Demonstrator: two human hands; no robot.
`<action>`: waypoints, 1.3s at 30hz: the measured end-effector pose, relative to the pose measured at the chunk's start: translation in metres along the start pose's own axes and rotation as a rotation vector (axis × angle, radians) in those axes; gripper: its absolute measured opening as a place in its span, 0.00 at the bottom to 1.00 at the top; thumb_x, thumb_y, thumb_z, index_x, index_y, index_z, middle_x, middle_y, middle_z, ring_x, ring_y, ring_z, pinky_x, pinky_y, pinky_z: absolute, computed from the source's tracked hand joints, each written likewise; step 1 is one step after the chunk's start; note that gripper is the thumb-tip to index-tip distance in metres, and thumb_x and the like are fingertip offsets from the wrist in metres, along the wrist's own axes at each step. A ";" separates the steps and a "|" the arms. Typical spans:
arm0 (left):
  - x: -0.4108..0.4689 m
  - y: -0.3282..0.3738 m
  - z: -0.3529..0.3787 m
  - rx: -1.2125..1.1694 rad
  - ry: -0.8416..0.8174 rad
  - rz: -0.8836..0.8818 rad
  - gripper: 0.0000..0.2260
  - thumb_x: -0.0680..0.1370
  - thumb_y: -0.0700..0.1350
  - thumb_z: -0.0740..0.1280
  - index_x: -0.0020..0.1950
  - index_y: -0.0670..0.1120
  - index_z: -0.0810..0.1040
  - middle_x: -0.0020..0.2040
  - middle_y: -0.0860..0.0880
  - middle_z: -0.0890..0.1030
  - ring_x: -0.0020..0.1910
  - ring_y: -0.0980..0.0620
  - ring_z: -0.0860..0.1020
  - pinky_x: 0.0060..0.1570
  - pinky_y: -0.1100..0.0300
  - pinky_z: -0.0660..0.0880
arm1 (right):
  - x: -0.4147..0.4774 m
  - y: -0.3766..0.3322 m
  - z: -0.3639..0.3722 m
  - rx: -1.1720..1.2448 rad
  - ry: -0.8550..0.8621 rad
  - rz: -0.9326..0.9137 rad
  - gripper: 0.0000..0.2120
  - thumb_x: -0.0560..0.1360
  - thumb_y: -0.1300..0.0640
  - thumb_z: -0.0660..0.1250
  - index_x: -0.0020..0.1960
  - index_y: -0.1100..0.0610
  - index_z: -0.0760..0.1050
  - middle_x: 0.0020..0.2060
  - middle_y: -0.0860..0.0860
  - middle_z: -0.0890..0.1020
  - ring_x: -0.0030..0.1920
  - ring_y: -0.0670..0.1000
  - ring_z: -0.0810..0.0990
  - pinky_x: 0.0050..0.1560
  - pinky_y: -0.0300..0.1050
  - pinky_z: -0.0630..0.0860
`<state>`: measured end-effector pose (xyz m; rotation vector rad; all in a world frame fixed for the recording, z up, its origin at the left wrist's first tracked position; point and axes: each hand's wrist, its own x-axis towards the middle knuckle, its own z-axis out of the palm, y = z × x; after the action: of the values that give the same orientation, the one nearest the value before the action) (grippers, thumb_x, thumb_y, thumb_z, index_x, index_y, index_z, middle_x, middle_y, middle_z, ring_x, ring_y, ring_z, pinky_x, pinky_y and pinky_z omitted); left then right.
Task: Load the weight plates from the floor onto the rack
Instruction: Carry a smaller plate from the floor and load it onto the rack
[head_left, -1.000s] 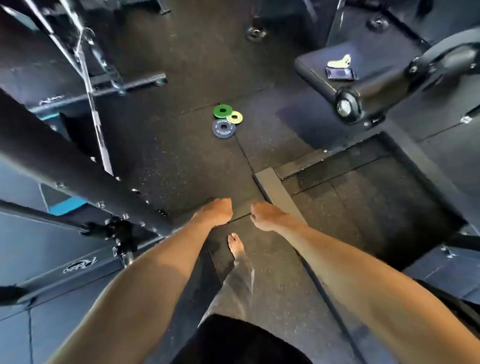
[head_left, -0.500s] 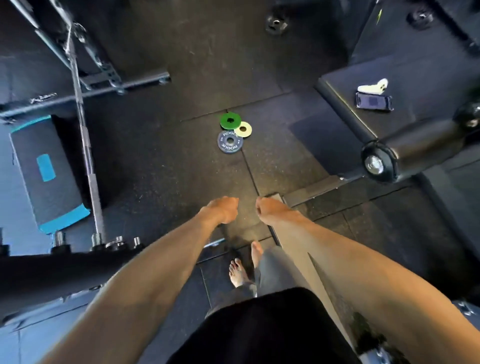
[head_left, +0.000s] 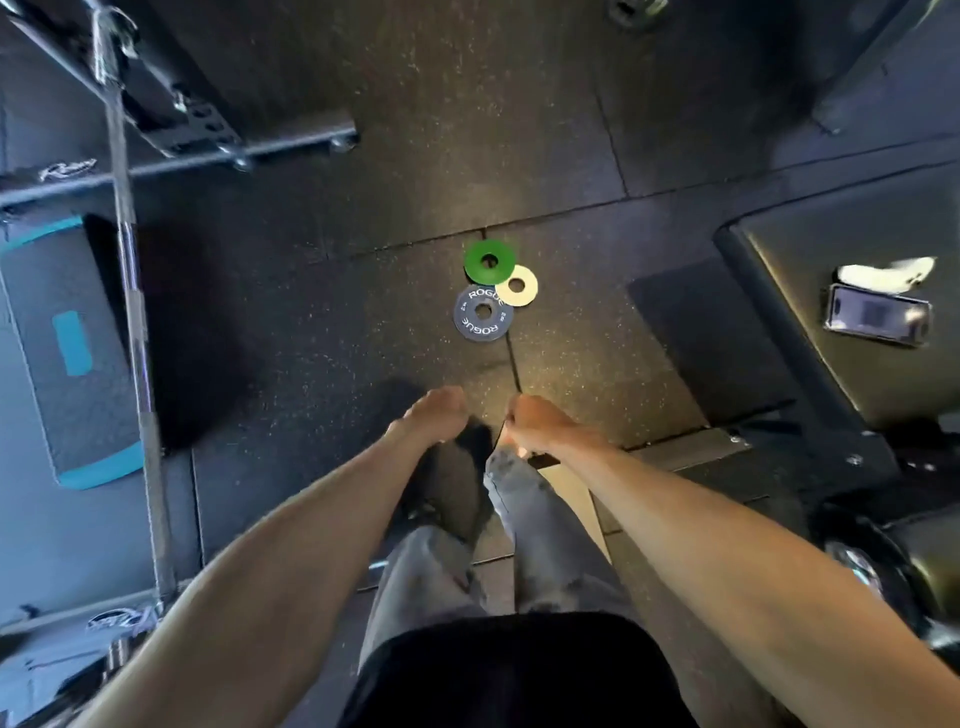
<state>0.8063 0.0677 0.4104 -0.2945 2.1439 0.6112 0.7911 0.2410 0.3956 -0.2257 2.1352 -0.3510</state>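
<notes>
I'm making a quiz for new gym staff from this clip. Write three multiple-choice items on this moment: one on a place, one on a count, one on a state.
1. Where does the phone lie?
A. on the blue-edged mat
B. on the black pad at the right
C. on the barbell

2. How many plates lie on the floor?
A. two
B. three
C. five

3. How does the cream plate lie?
A. upright on its edge
B. in a hand
C. flat, overlapping the ROGUE plate

Answers:
1 B: the phone rests on the pad, beside a small white object.
2 B: there is a green plate, the cream plate and the dark ROGUE plate.
3 C: the cream plate hides the end of the upper ROGUE lettering.
</notes>
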 end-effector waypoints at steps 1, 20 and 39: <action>0.019 0.007 -0.006 -0.021 -0.011 0.007 0.13 0.80 0.41 0.55 0.59 0.40 0.76 0.57 0.38 0.81 0.55 0.39 0.80 0.53 0.52 0.76 | 0.017 0.003 -0.009 0.005 -0.011 0.006 0.06 0.77 0.61 0.57 0.44 0.57 0.70 0.38 0.54 0.73 0.41 0.56 0.74 0.36 0.46 0.67; 0.454 -0.028 0.031 0.081 -0.005 -0.247 0.22 0.81 0.44 0.59 0.74 0.41 0.62 0.68 0.39 0.73 0.67 0.38 0.73 0.63 0.46 0.72 | 0.450 0.115 0.008 0.219 0.043 0.298 0.13 0.79 0.58 0.61 0.60 0.62 0.75 0.59 0.62 0.80 0.59 0.63 0.80 0.55 0.53 0.79; 0.643 -0.080 0.089 -0.137 0.299 -0.296 0.45 0.74 0.55 0.72 0.78 0.39 0.48 0.67 0.35 0.66 0.60 0.38 0.76 0.55 0.50 0.74 | 0.639 0.144 0.093 0.579 0.387 0.569 0.34 0.66 0.39 0.72 0.59 0.51 0.56 0.53 0.59 0.77 0.47 0.60 0.80 0.44 0.56 0.83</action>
<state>0.5149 0.0516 -0.1747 -0.8067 2.2824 0.5697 0.5122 0.1742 -0.2008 0.8223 2.2462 -0.6870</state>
